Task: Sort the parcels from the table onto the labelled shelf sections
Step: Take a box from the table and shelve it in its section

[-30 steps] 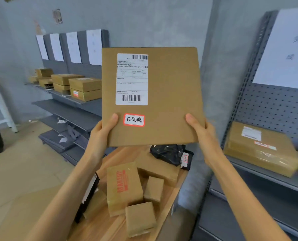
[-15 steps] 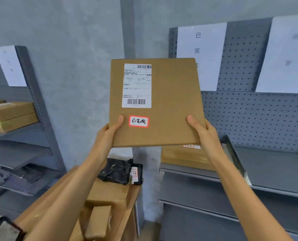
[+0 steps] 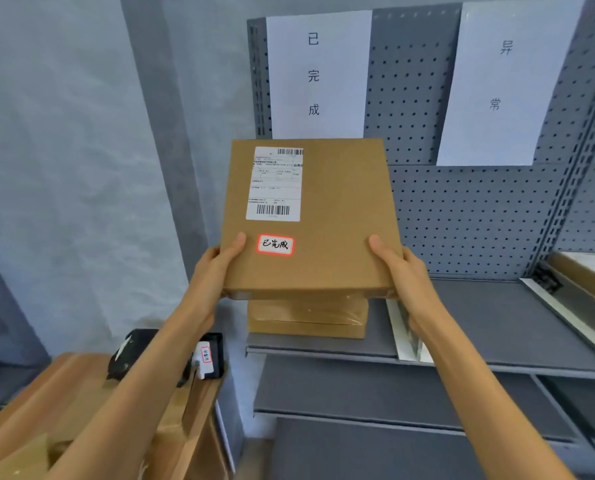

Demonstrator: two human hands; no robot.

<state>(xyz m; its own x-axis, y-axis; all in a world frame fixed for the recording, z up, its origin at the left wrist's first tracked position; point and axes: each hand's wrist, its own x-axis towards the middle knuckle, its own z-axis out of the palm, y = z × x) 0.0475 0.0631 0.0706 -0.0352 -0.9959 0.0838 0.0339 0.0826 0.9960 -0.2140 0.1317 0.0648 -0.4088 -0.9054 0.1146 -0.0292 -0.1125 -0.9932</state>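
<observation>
I hold a flat brown cardboard parcel (image 3: 337, 216) with a white shipping label and a red-edged sticker reading 已完成. My left hand (image 3: 220, 268) grips its lower left corner, thumb on top. My right hand (image 3: 398, 268) grips the lower right corner the same way. The parcel hovers tilted just above a taped brown parcel (image 3: 306, 318) lying on the grey shelf (image 3: 324, 348). Behind it, a white sheet reading 已完成 (image 3: 318, 74) hangs on the pegboard. A second sheet reading 异常 (image 3: 500, 81) marks the section to the right.
A white divider (image 3: 405, 327) separates the two shelf sections. Another brown parcel (image 3: 587, 268) lies at the far right. The wooden table (image 3: 77, 389) at lower left carries a black bag parcel (image 3: 133, 351) and cardboard boxes. Lower grey shelves sit below.
My view turned right from the table to face the shelf. Both hands brought the parcel forward and down, tilting it flatter, over the parcel lying on the 已完成 section.
</observation>
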